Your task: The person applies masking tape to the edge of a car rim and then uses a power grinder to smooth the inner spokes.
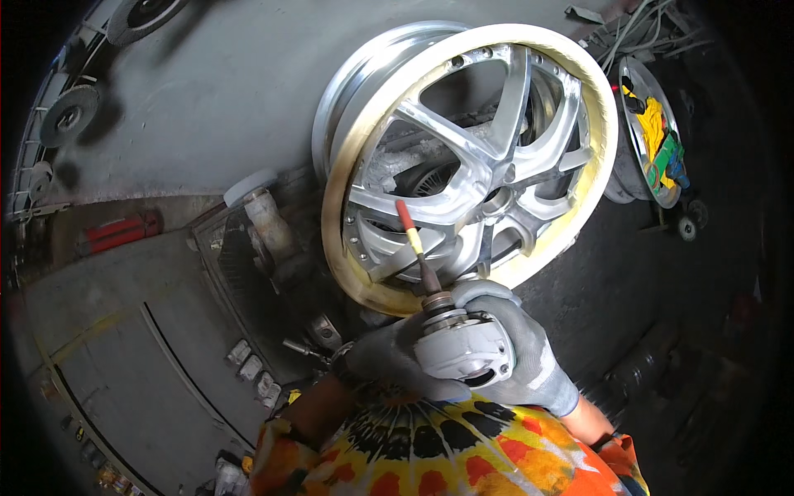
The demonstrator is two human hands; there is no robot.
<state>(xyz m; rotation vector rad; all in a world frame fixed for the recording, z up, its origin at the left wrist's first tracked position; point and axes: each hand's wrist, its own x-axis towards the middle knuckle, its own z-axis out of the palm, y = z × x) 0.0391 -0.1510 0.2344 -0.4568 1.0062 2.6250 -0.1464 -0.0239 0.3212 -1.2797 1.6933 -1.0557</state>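
A silver grey power tool (463, 351) is held low in the middle of the view, with a dark shaft and a narrow red-and-yellow tip (404, 216) pointing up over the spokes of a silver multi-spoke wheel (467, 145), whose outer lip is wrapped in cream tape. My left hand (389, 355), in a grey glove, is closed on the tool's left side, partly hidden behind it. My right hand (521, 347), also gloved, wraps round the tool's right side just below the wheel's rim. Whether the tip touches a spoke I cannot tell.
At the right, a tilted silver wheel (670, 186) holds yellow and green items (652, 124). Grinding discs (70, 116) line the upper left. A red case (120, 234), a metal tool (322, 335) and small containers (265, 384) lie at the left. Hoses (628, 33) lie at the upper right.
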